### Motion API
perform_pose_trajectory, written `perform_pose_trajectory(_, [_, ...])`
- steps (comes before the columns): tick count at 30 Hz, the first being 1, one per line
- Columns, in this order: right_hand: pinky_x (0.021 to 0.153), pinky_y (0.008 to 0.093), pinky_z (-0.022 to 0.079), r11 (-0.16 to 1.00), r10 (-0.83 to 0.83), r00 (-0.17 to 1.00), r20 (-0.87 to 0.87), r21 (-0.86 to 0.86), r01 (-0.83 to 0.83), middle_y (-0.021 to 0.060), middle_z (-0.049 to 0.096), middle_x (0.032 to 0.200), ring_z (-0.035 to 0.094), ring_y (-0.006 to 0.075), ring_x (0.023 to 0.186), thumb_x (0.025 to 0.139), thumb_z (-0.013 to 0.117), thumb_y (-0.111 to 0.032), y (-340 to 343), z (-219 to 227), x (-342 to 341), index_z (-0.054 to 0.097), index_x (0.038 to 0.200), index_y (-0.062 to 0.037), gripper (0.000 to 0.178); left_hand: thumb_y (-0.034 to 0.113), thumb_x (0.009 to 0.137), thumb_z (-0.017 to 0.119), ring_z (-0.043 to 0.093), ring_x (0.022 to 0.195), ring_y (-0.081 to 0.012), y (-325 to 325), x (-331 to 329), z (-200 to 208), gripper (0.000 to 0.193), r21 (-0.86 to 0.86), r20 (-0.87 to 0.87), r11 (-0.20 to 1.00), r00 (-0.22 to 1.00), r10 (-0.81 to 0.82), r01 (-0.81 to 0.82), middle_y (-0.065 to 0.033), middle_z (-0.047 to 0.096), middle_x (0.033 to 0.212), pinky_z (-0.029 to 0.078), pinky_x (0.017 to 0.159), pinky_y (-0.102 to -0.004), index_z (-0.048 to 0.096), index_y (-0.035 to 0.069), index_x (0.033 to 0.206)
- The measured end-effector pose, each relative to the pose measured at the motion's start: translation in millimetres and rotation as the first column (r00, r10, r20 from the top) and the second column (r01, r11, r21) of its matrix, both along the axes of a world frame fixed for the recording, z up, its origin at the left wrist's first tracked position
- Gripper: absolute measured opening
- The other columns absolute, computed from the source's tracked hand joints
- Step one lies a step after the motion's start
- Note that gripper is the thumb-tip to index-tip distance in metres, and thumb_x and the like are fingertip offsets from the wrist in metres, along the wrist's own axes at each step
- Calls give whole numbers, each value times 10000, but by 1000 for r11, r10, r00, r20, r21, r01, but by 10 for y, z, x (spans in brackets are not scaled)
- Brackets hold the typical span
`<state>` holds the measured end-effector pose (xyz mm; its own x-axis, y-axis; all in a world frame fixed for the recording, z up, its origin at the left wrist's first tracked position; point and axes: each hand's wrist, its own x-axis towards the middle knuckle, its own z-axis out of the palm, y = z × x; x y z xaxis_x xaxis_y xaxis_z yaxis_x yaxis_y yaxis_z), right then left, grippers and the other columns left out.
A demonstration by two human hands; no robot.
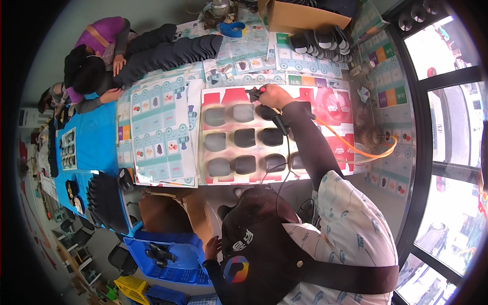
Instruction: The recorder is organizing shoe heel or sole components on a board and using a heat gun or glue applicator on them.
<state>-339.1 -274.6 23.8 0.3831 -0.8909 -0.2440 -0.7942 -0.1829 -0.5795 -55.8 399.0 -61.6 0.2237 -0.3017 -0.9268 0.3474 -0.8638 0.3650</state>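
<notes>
My right hand [274, 96] is closed around a dark spray gun [255, 94] above the far edge of a red and white printed sheet [216, 178]. On this sheet lie rows of rounded pads, some grey like the pad [215, 141] at left, others black like the pad [245, 138] in the middle. My right forearm covers part of the right side. Low beside a blue crate [203, 277] hangs my left hand [212, 248]; its fingers are too small and dark to make out.
An orange hose [356, 148] loops at the right. Overlapping dark pads [168, 57] line the far left, where another person's hand [118, 64] rests. A cardboard box [305, 18] stands at the back. Another open carton [162, 213] sits below the table edge. Windows flank the right.
</notes>
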Motion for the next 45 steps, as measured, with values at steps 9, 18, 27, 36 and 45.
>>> perform_pose_trajectory(9, [702, 376, 526, 942, 180, 881, 438, 180, -282, 54, 703, 872, 654, 253, 747, 874, 584, -97, 935, 226, -584, 708, 1101, 5, 278, 340, 1034, 591, 706, 926, -213, 478, 530, -354, 441, -174, -215, 981, 969, -120, 83, -112, 719, 1118, 562, 753, -333, 547, 52, 1365])
perform_pose_trajectory(18, [610, 285, 468, 934, -160, 881, 445, 358, -11, 32, 679, 751, 626, 150, 666, 684, 582, -31, 2065, 1685, -670, 687, 858, -24, 203, 180, 1013, 579, 591, 549, -139, -550, 2566, 3638, 754, -657, 689, 745, 493, 532, 114, -91, 653, 701, 472, 513, -285, 147, -25, 1595])
perform_pose_trajectory(27, [476, 301, 436, 987, -85, 848, 523, 163, -2, 47, 686, 780, 625, 147, 655, 683, 589, -27, 2820, 1348, -1548, 703, 1020, -13, 356, 299, 1065, 523, 607, 579, -95, -566, 2860, 3221, 355, -706, 556, 665, 772, 309, 243, -86, 714, 782, 455, 536, -222, 608, 61, 1314])
perform_pose_trajectory(36, [753, 375, 527, 997, -41, 968, 246, 73, 24, 116, 727, 860, 664, 193, 776, 845, 699, -160, 2577, 1141, -1315, 719, 1216, -50, 387, 375, 1047, 571, 696, 815, -175, 447, 990, -84, 344, -288, 22, 949, 992, -125, 126, -95, 735, 1003, 535, 683, -290, 620, 77, 1211])
perform_pose_trajectory(45, [768, 514, 538, 974, 48, 994, 94, -225, -26, 278, 689, 921, 672, 463, 892, 777, 591, -88, 1558, 561, -1253, 711, 1063, -23, 317, 349, 1012, 599, 728, 916, -254, 602, -265, -245, 426, -124, -51, 991, 997, 50, -56, -154, 751, 1065, 536, 787, -371, 576, 56, 1320])
